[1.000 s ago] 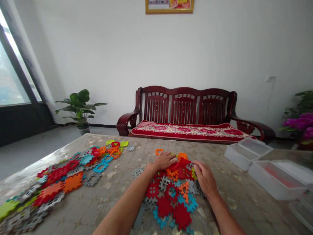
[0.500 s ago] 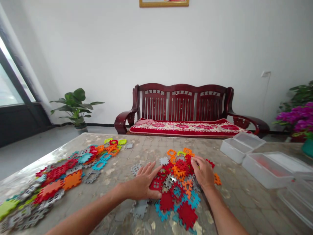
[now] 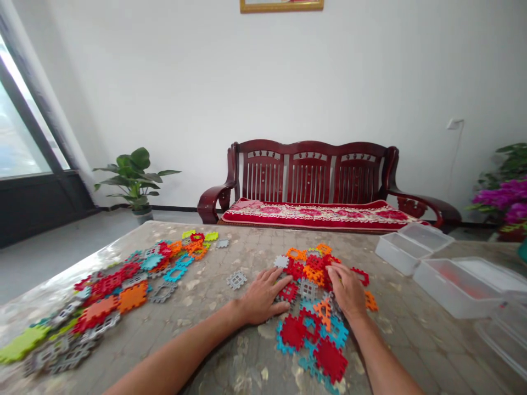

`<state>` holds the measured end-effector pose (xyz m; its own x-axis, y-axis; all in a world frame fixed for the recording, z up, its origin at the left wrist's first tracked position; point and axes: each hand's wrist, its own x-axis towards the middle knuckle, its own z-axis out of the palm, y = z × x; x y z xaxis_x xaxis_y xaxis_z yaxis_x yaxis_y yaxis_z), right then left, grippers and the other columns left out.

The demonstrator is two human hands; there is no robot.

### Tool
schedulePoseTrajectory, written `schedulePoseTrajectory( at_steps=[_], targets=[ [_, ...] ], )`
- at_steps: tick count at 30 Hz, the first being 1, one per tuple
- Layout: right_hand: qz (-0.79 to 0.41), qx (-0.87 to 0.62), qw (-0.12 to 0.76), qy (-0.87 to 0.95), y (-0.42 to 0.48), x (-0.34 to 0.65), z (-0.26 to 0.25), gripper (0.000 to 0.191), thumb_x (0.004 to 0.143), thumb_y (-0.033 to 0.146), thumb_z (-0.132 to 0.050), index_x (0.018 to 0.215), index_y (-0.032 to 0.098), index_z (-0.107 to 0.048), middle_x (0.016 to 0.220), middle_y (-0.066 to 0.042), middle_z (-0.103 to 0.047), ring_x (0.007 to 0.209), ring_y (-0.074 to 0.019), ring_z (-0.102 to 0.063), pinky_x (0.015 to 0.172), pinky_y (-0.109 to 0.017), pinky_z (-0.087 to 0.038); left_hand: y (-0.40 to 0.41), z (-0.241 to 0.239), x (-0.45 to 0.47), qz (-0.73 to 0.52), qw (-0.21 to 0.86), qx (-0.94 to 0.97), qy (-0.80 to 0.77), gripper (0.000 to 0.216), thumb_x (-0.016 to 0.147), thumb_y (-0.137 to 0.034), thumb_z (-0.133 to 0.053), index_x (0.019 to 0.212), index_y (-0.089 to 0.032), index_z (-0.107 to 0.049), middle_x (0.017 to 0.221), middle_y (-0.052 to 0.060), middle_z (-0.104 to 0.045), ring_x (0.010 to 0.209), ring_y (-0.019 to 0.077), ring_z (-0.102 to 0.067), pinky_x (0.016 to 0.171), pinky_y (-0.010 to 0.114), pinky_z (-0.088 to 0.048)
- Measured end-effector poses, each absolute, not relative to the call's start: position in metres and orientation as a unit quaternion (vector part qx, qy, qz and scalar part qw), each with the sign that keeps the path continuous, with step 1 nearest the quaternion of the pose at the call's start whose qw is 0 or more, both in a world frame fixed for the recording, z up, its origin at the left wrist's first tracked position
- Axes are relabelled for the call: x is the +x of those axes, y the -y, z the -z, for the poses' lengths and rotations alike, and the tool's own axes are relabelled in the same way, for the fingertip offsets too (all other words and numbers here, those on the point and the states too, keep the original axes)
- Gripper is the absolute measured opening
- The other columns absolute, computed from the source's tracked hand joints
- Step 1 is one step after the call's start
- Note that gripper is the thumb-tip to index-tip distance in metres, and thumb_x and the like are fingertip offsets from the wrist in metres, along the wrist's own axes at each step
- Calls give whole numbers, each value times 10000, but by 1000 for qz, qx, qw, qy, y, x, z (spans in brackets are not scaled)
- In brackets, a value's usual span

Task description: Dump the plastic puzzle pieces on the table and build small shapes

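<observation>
A heap of flat interlocking plastic tiles (image 3: 315, 307), red, orange, blue and grey, lies in front of me on the stone-patterned table (image 3: 214, 351). My left hand (image 3: 263, 296) rests flat on the heap's left edge with fingers spread over a red tile. My right hand (image 3: 348, 291) lies palm down on the heap's upper right, fingers stretched onto red and orange tiles. A single grey tile (image 3: 236, 280) sits apart to the left of my left hand.
A long spread of the same tiles (image 3: 111, 291) runs along the table's left side. Clear plastic boxes (image 3: 457, 282) and lids stand at the right. Beyond the table are a red wooden bench (image 3: 321, 192), a potted plant (image 3: 134, 178) and purple flowers (image 3: 500, 200).
Both hands have slid over the heap, the left pulled back from the far side to the near left edge. The tiles are spread out flatter, and grey tiles under my left hand have shifted.
</observation>
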<state>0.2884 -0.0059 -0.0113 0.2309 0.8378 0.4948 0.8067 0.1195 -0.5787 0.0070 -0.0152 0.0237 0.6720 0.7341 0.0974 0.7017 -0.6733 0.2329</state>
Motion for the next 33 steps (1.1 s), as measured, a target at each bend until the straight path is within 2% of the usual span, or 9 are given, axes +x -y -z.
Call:
schedulePoseTrajectory(
  at_steps=[5, 8, 12, 15, 20, 23, 27, 30, 33],
  targets=[
    [-11, -667, 429, 609, 6, 292, 13, 556, 909, 543, -321, 982, 169, -726, 1144, -123, -697, 1107, -269, -602, 1018, -410, -415, 4, -29, 15, -126, 128, 930, -321, 589, 975, -569, -306, 1499, -302, -338, 1570, 66, -353, 1445, 250, -303, 1191, 457, -228],
    [-3, -669, 438, 601, 5, 295, 15, 574, 907, 548, -301, 977, 170, -726, 1128, -125, -701, 1108, -271, -601, 1032, -418, -410, -11, -30, -9, -160, 108, 901, -388, 514, 1001, -470, -295, 1475, -289, -381, 1540, 31, -411, 1439, 203, -315, 1211, 438, -183],
    [0, -668, 442, 599, 4, 299, 19, 577, 892, 563, -312, 984, 174, -728, 1128, -124, -702, 1104, -284, -603, 1035, -442, -414, -44, -33, -73, -181, -22, 756, -629, 539, 954, -445, -412, 1448, -233, -434, 1540, 87, -401, 1457, 284, -264, 1196, 508, -169],
    [1, -660, 448, 604, 2, 302, 22, 565, 888, 570, -327, 983, 185, -729, 1126, -116, -705, 1102, -284, -605, 1044, -446, -411, -70, -36, -128, -146, -89, 656, -735, 595, 917, -516, -447, 1441, -234, -453, 1541, 134, -385, 1456, 352, -240, 1170, 567, -155],
    [-30, -648, 463, 604, -2, 307, 29, 542, 890, 573, -351, 969, 198, -735, 1134, -110, -706, 1108, -279, -604, 1075, -452, -390, -103, -36, -195, -77, -79, 605, -789, 712, 886, -646, -358, 1496, -279, -353, 1568, 161, -316, 1408, 422, -304, 1100, 674, -156],
    [-57, -646, 473, 596, -3, 310, 31, 531, 874, 584, -373, 961, 205, -735, 1138, -107, -705, 1116, -282, -602, 1082, -457, -387, -117, -35, -212, -45, -61, 616, -784, 695, 879, -656, -334, 1481, -311, -375, 1539, 165, -362, 1371, 426, -363, 1071, 706, -160],
    [-87, -642, 478, 593, -4, 312, 31, 520, 859, 591, -397, 944, 202, -732, 1134, -108, -704, 1127, -284, -600, 1088, -465, -384, -127, -33, -216, -35, -40, 631, -774, 625, 879, -635, -342, 1389, -317, -510, 1404, 173, -515, 1252, 400, -502, 1025, 644, -297],
    [-103, -642, 474, 594, -4, 312, 30, 522, 848, 599, -409, 943, 203, -735, 1129, -108, -705, 1133, -287, -598, 1087, -471, -387, -126, -30, -211, -40, -44, 636, -769, 599, 873, -620, -375, 1355, -310, -549, 1375, 159, -536, 1224, 390, -521, 1003, 549, -359],
    [-107, -649, 471, 588, -5, 313, 31, 526, 833, 607, -424, 953, 199, -734, 1140, -112, -702, 1138, -291, -597, 1088, -472, -387, -117, -26, -200, -51, -51, 637, -768, 597, 878, -615, -371, 1352, -300, -553, 1354, 155, -551, 1213, 387, -524, 998, 518, -363]
  ],
)
